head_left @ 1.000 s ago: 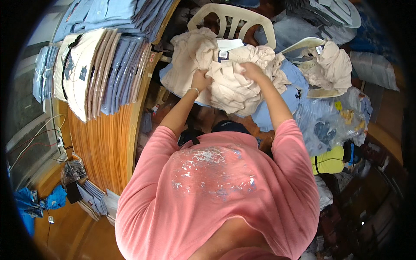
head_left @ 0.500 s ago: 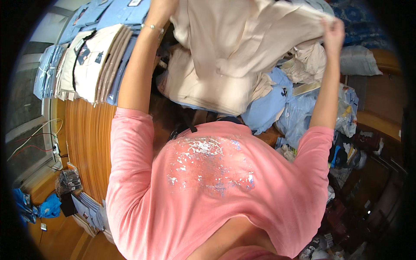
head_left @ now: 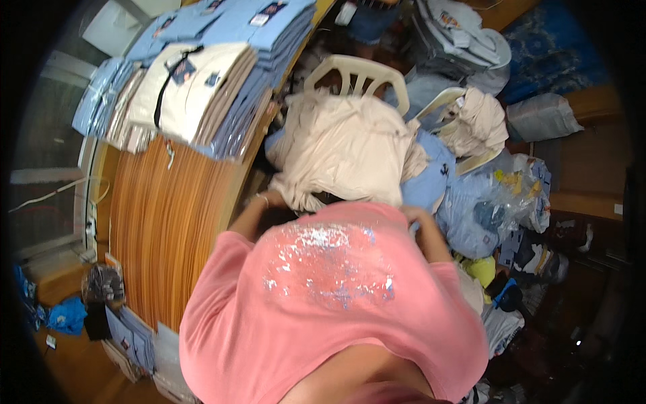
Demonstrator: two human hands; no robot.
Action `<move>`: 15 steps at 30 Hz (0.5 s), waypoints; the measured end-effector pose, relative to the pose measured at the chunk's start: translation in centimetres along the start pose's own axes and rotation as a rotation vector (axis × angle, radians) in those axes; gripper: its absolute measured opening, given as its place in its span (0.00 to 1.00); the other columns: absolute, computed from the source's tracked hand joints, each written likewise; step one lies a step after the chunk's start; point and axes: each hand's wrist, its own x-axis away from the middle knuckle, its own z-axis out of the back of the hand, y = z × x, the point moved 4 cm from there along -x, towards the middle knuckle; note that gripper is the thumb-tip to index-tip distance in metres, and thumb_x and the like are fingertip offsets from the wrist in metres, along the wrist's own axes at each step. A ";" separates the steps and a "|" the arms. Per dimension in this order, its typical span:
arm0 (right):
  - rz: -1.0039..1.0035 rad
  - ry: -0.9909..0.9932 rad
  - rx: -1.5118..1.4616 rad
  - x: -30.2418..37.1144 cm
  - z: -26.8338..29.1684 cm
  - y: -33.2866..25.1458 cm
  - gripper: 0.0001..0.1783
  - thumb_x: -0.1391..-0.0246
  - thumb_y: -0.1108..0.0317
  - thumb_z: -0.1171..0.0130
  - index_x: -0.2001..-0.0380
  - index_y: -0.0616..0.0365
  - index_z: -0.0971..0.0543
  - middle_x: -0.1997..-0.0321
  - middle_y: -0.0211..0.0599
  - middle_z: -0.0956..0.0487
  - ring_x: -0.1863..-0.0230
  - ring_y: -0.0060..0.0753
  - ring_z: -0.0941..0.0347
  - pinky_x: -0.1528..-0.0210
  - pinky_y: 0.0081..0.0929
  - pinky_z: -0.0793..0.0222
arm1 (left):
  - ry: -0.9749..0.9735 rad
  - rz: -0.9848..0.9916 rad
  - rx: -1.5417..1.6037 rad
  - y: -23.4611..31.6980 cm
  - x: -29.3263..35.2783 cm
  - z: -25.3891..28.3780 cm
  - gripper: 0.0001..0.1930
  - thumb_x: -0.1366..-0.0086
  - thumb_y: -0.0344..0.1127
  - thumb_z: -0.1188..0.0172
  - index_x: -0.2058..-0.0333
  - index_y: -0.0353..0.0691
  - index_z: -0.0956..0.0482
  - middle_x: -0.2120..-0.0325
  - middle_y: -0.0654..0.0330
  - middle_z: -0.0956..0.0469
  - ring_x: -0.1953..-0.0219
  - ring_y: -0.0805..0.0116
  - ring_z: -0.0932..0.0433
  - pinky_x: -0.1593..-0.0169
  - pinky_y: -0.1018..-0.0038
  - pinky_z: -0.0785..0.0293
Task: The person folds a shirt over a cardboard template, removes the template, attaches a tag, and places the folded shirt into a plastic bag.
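A beige garment [head_left: 350, 151] lies spread and wrinkled over a heap of cloth on a white plastic chair [head_left: 360, 67], in front of my body. My left hand [head_left: 273, 198], with a bracelet at its wrist, is low at the garment's near left corner; cloth and blur hide its fingers. At the near right side, my right hand [head_left: 418, 217] is beside the garment's edge, bent in close to my pink shirt. Its fingertips are hidden, so its grip does not show. A light blue garment [head_left: 431, 168] sticks out to the right of the beige one.
Folded blue shirts [head_left: 269, 30] and beige shirts [head_left: 195, 87] are stacked on a wood-grain table [head_left: 178, 229] at left. A second chair [head_left: 479, 161] at right bears crumpled beige cloth [head_left: 474, 124]. Clear plastic bags [head_left: 481, 195] and loose clothes lie at right.
The beige garment, held up and stretched between both raised hands, has come down onto the heap. Both hands have dropped toward my body, and the chairs behind now show.
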 end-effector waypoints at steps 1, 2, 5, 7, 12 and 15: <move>0.017 0.015 -0.018 0.5 2.3 0.4 0.19 0.56 0.66 0.36 0.60 0.62 0.26 0.64 0.37 0.22 0.65 0.29 0.29 0.62 0.28 0.32 | 0.045 0.016 0.049 1.5 1.3 1.0 0.23 0.43 0.44 0.40 0.52 0.38 0.28 0.54 0.54 0.28 0.51 0.68 0.32 0.46 0.74 0.38; 0.034 0.065 -0.051 1.6 5.2 1.0 0.18 0.55 0.66 0.37 0.60 0.61 0.25 0.64 0.36 0.22 0.66 0.29 0.29 0.62 0.28 0.32 | 0.094 0.029 0.068 3.5 2.3 2.3 0.22 0.44 0.45 0.38 0.54 0.39 0.25 0.56 0.56 0.25 0.53 0.70 0.29 0.48 0.75 0.35; 0.072 0.284 -0.440 8.2 18.9 -0.9 0.13 0.55 0.67 0.38 0.65 0.59 0.22 0.71 0.31 0.21 0.70 0.24 0.29 0.65 0.23 0.33 | 0.355 0.100 0.083 11.0 8.0 5.9 0.11 0.43 0.40 0.38 0.71 0.36 0.20 0.77 0.67 0.24 0.73 0.80 0.29 0.67 0.81 0.32; 0.299 0.542 -0.719 10.7 24.5 1.0 0.08 0.53 0.69 0.40 0.69 0.60 0.24 0.72 0.24 0.26 0.71 0.18 0.33 0.67 0.19 0.35 | 0.505 0.012 0.146 15.2 11.6 7.5 0.10 0.43 0.37 0.39 0.75 0.34 0.21 0.80 0.67 0.25 0.75 0.80 0.31 0.69 0.80 0.34; 0.579 1.033 -0.502 18.0 37.2 -4.9 0.06 0.55 0.74 0.43 0.71 0.63 0.27 0.63 0.32 0.27 0.58 0.25 0.32 0.52 0.21 0.40 | 0.950 -0.150 -0.307 19.6 23.7 8.5 0.08 0.41 0.35 0.43 0.74 0.35 0.24 0.70 0.60 0.26 0.68 0.72 0.29 0.61 0.72 0.33; 0.935 0.990 -0.762 18.7 41.0 -10.5 0.07 0.56 0.74 0.43 0.72 0.63 0.27 0.49 0.45 0.28 0.47 0.35 0.34 0.41 0.29 0.47 | 1.241 -0.371 -0.124 22.4 30.5 6.9 0.10 0.36 0.37 0.48 0.69 0.36 0.28 0.70 0.63 0.28 0.67 0.74 0.31 0.60 0.76 0.34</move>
